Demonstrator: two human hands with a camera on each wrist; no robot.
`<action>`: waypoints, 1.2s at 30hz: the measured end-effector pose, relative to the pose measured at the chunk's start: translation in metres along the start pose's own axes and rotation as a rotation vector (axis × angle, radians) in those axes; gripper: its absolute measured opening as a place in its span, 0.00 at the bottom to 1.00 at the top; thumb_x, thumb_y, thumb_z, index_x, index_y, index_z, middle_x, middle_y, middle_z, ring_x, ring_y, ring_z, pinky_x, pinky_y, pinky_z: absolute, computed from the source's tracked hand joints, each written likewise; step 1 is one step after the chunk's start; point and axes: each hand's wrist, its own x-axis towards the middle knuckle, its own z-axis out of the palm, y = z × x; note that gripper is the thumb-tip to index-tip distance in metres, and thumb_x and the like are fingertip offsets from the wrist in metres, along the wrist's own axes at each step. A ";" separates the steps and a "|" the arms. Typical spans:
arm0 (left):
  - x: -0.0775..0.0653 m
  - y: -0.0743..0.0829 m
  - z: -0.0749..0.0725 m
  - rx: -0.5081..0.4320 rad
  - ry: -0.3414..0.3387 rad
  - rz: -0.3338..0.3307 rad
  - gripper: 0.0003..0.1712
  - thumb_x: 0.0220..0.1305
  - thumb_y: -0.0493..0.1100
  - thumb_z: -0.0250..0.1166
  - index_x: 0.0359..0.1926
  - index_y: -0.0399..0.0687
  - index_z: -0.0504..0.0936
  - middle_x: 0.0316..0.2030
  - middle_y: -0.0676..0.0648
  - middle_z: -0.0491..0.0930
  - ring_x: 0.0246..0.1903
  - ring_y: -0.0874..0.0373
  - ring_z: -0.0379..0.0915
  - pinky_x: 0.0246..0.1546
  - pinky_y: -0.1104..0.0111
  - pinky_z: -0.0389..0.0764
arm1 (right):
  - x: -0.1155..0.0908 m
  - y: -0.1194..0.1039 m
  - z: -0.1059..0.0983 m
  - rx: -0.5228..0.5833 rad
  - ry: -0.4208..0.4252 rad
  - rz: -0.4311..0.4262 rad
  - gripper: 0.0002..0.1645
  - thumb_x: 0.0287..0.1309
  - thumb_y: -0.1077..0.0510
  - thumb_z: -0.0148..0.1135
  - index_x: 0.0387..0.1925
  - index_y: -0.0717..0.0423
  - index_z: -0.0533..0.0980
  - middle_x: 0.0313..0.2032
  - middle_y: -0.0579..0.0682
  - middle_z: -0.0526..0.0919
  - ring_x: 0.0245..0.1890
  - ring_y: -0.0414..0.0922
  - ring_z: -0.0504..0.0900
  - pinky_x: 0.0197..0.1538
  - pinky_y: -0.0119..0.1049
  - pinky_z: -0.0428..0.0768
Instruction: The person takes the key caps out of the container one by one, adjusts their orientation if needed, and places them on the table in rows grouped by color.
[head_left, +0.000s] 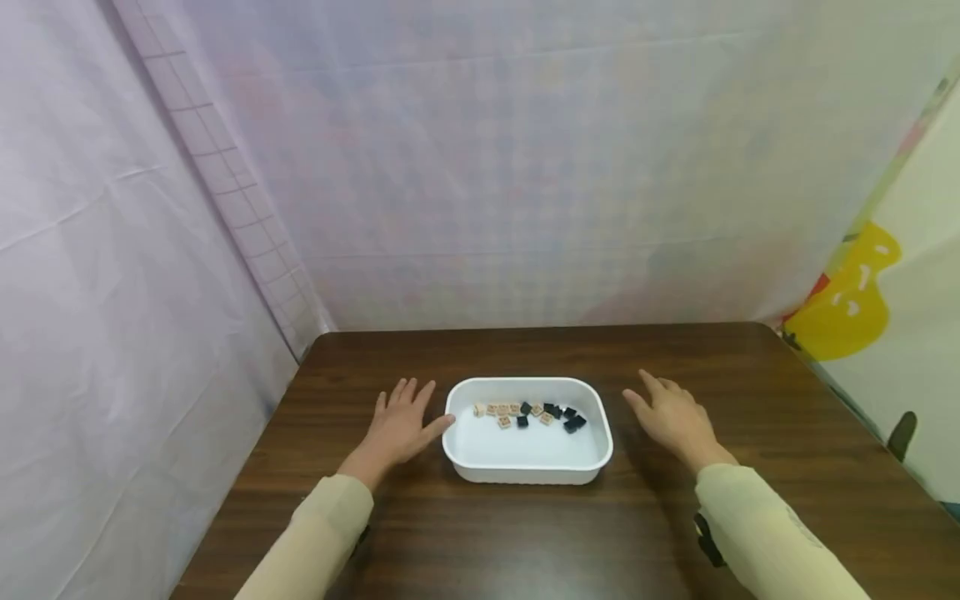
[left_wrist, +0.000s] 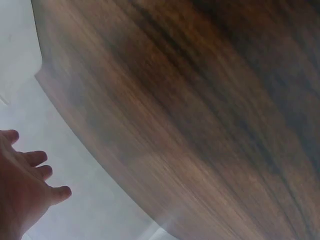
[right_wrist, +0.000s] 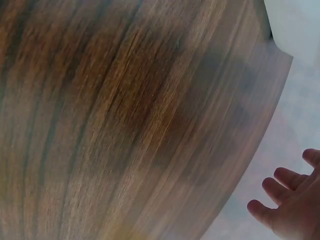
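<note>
Smooth plastic tray (head_left: 527,474), sheeny wood-grain table (head_left: 420,542)

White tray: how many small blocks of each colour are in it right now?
Tan blocks: 7, counting the paler one at the left end
Black blocks: about 7; some crowd together at the right, so this may be off
Total: about 14

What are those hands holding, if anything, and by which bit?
Nothing. The left hand and right hand are empty beside the white, rounded rectangular plastic-looking tray. The left thumb is at its rim; I can't tell if it touches.
</note>
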 end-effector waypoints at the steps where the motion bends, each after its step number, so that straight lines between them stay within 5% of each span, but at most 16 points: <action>1: -0.001 0.002 0.001 -0.001 0.000 0.009 0.48 0.68 0.73 0.49 0.77 0.47 0.57 0.74 0.33 0.53 0.75 0.38 0.41 0.70 0.39 0.43 | 0.000 0.000 0.000 0.002 -0.001 -0.001 0.51 0.71 0.27 0.30 0.75 0.64 0.53 0.67 0.78 0.57 0.64 0.78 0.57 0.59 0.76 0.57; 18: -0.021 0.014 0.008 -0.060 -0.028 0.106 0.56 0.57 0.78 0.58 0.76 0.51 0.60 0.73 0.36 0.56 0.74 0.39 0.44 0.70 0.40 0.48 | 0.010 -0.010 -0.001 0.050 0.022 -0.048 0.43 0.75 0.37 0.40 0.74 0.66 0.56 0.67 0.75 0.60 0.67 0.74 0.57 0.64 0.70 0.58; 36: -0.029 0.016 0.006 -0.057 -0.028 0.119 0.59 0.51 0.79 0.62 0.74 0.49 0.63 0.74 0.37 0.56 0.74 0.41 0.47 0.69 0.42 0.51 | 0.019 -0.049 -0.003 0.090 0.108 -0.203 0.33 0.73 0.45 0.52 0.70 0.61 0.66 0.63 0.69 0.70 0.62 0.68 0.69 0.61 0.65 0.67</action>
